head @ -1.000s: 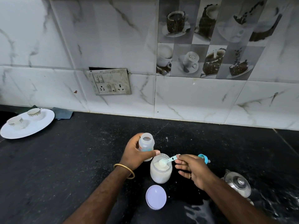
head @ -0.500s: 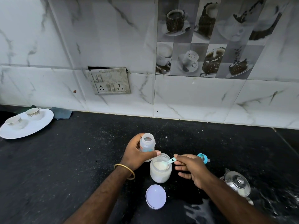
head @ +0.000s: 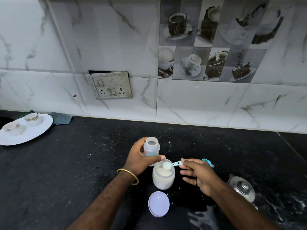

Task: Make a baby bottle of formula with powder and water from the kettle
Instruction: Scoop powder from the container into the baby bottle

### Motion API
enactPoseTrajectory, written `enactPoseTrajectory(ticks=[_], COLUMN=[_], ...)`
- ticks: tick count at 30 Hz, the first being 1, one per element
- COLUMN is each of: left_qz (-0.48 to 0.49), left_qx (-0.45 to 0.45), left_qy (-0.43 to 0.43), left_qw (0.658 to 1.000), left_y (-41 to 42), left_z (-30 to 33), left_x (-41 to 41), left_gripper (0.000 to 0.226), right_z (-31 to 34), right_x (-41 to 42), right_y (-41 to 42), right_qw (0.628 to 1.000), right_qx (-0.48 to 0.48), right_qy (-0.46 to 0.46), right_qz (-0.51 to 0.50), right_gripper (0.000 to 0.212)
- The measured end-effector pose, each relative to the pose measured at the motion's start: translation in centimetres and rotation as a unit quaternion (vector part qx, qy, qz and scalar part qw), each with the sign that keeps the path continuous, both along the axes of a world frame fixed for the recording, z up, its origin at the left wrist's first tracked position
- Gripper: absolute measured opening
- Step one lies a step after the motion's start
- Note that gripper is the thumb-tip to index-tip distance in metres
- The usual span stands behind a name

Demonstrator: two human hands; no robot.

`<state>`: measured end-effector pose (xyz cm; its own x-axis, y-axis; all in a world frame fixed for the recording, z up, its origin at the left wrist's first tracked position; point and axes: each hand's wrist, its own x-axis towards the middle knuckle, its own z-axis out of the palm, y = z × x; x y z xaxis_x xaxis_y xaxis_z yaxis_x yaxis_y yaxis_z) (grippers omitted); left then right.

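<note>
Two hands in use. Uncapped translucent baby bottle [head: 150,146], teal print unreadable, is gripped upright by the left hand [head: 139,159], mouth up, just behind the open powder jar [head: 163,177]. A blue scoop [head: 172,164] heaped with white powder is pinched by the right hand [head: 197,175], handle pointing right, bowl over the jar. Jar lid [head: 158,204] lies on the black counter [head: 66,163]; kettle [head: 241,188] at right.

A home kitchen is shown. A black stone counter [head: 66,163] is backed by marble-look wall tiles [head: 99,39], with coffee-cup picture tiles [head: 207,39] at upper right, a socket plate [head: 111,85], and teacups [head: 32,119] on a white plate [head: 33,135] at left.
</note>
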<state>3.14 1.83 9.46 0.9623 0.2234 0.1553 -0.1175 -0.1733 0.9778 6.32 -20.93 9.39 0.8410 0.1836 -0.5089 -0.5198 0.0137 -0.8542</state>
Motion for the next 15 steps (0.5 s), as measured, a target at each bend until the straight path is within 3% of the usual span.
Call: enactPoseTrajectory(ticks=[10,15], left_qz=[-0.004,-0.006], left_qx=[-0.018,0.008], left_qy=[0.019,0.019], left_qw=[1.0,1.0], left_y=[-1.4,-2.7], left_z=[-0.1,-0.3], left_x=[0.7,1.0], left_gripper=[0.07,0.064], right_z=[7.7,10.0], right_x=[0.5,0.4], right_y=[-1.6,-0.8], right_qw=[0.994,0.991], right_qx=[0.08,0.074], right_qy=[-0.066,-0.114], right_qz=[-0.02,-0.014], right_gripper=[0.018,0.016])
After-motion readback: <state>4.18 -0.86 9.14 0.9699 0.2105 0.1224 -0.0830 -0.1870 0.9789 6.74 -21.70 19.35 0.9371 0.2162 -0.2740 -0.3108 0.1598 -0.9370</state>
